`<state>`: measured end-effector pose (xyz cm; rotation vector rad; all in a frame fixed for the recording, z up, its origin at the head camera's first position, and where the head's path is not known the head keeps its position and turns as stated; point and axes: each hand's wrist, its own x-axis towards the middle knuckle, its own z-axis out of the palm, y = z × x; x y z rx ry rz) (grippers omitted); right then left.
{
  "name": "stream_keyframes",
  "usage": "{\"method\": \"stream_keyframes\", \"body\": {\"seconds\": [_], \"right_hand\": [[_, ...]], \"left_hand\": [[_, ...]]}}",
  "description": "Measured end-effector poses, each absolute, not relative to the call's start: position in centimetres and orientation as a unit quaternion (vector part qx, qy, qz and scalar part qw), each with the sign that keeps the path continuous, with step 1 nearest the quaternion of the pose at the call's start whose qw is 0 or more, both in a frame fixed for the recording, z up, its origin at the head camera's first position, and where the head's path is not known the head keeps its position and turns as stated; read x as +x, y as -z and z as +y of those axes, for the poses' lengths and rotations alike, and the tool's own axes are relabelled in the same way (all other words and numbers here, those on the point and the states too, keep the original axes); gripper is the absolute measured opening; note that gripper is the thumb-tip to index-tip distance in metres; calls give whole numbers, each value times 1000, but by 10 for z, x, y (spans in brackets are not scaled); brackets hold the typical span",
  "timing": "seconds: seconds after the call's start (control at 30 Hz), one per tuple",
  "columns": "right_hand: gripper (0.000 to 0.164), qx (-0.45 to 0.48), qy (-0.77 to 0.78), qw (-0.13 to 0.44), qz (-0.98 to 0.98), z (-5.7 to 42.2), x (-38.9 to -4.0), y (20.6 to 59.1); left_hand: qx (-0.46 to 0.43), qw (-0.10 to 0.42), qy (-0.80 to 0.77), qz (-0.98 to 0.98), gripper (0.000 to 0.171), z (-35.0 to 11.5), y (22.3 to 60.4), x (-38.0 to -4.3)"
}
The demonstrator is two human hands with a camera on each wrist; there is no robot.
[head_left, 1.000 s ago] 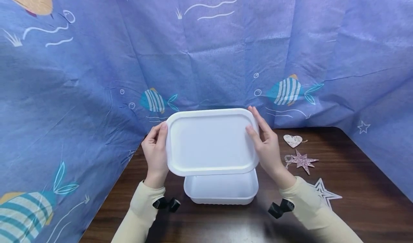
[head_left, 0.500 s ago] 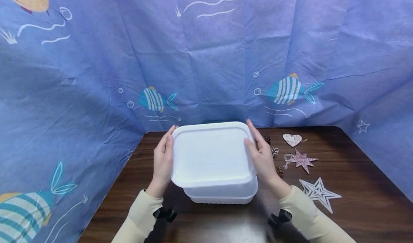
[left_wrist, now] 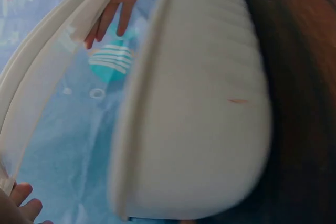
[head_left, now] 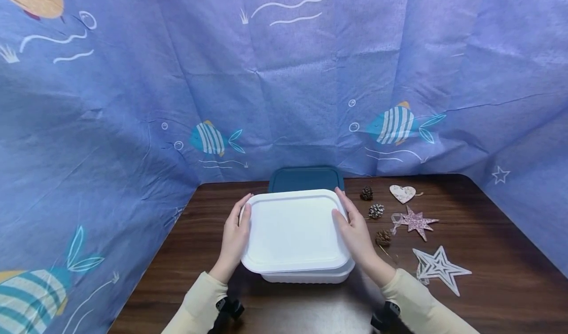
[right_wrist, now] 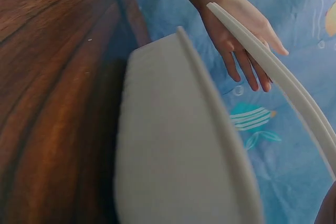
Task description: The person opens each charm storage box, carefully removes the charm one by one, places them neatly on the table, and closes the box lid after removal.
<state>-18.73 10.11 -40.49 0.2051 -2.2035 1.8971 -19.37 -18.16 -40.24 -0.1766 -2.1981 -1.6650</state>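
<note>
A white rectangular lid is held by both of my hands, one at each short end. My left hand grips its left edge, and my right hand grips the right edge with the thumb on top. Directly below stands a white plastic container, mostly covered by the lid in the head view. In the left wrist view a gap shows between the lid and the container. The right wrist view also has the lid apart from the container's rim. The container's inside is hidden.
Behind the container lies a dark teal lid or tray, partly hidden. On the right of the wooden table are several pine cones, a heart ornament, a pink glitter star and a white star. A blue fish-print curtain borders the table.
Both hands have lowered the white lid toward the container, and the left hand has moved right. The teal item and pine cones have come into view from behind the lid and right hand.
</note>
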Motion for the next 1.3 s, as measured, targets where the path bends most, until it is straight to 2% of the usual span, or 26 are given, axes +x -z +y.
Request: {"method": "stream_keyframes", "body": {"seconds": [0.4,0.67,1.3], "right_hand": [[51,38,-617,96,-780,101,-187,433],[53,26,-600,82,-795,101,-186,436],[56,7,-599,45,-800,106,-182,445]], "left_hand": [[-26,165,552,-817,45,-179,434,-196],[-13,125,560,-819,50,-178,446,-195],[2,56,578,-814,48,-174,451,-198]]}}
